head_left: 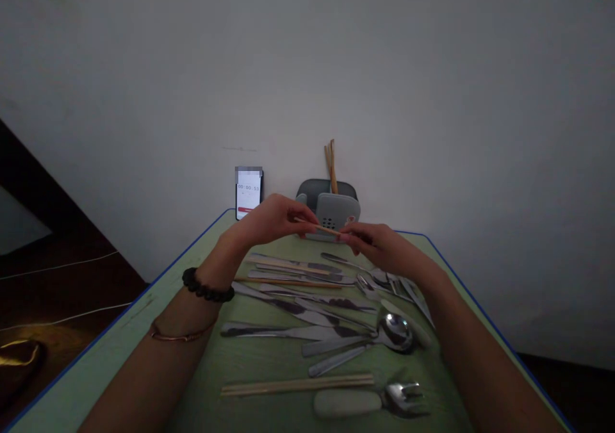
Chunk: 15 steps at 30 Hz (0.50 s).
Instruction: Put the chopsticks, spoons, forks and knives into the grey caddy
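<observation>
Between my two hands a thin wooden chopstick [327, 230] is held roughly level, in front of a grey utensil holder [339, 209]. The fingers of my left hand [283, 216] pinch its left part. At its other end, the fingertips of my right hand [368, 239] close on it. Several wooden chopsticks [331, 167] stand upright in the holder, leaning on its back. Below my hands, several table knives [283, 330], loose chopsticks [298, 385] and spoons [394, 332] lie spread on the table.
A phone [248, 193] showing a timer leans on the wall left of the holder. Nearest me lies a fork with a thick pale handle [348, 403]. The green table [144, 330] has a blue edge and meets the wall [432, 100] at the back.
</observation>
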Tool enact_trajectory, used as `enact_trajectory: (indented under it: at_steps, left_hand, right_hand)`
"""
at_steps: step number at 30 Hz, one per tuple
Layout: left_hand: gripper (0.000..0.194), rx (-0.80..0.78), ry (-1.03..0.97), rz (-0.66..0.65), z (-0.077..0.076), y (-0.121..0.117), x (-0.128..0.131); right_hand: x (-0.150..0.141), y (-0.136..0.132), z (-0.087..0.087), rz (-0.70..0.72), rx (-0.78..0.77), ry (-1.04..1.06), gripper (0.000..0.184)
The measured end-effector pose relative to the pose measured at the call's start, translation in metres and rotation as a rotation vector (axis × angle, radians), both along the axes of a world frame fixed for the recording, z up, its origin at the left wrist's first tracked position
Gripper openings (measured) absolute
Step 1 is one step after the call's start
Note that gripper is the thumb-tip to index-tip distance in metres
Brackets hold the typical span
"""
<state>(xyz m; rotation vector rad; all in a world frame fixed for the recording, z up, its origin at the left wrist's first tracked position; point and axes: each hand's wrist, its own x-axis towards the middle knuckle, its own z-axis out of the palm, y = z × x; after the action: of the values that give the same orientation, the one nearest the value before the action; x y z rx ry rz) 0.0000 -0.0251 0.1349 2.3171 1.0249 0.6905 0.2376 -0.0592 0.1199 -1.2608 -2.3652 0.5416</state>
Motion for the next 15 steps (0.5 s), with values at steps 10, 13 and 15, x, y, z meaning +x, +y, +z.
enact_trajectory:
  at_steps: [10, 13, 15]
  left_hand:
    - [0.027, 0.054, 0.02, -0.024, 0.008, -0.007, -0.001]
    - [0.035, 0.116, 0.097, -0.046, 0.008, -0.007, 0.003]
    - [0.038, 0.139, 0.128, -0.082, 0.006, -0.007, 0.007]
  right_hand:
    - [0.001, -0.008, 0.014, -0.043, 0.204, -0.016, 0.028]
    - [-0.004, -0.007, 0.01, -0.051, 0.264, -0.024, 0.027]
    - [-0.006, -0.007, 0.009, -0.057, 0.286, -0.034, 0.026]
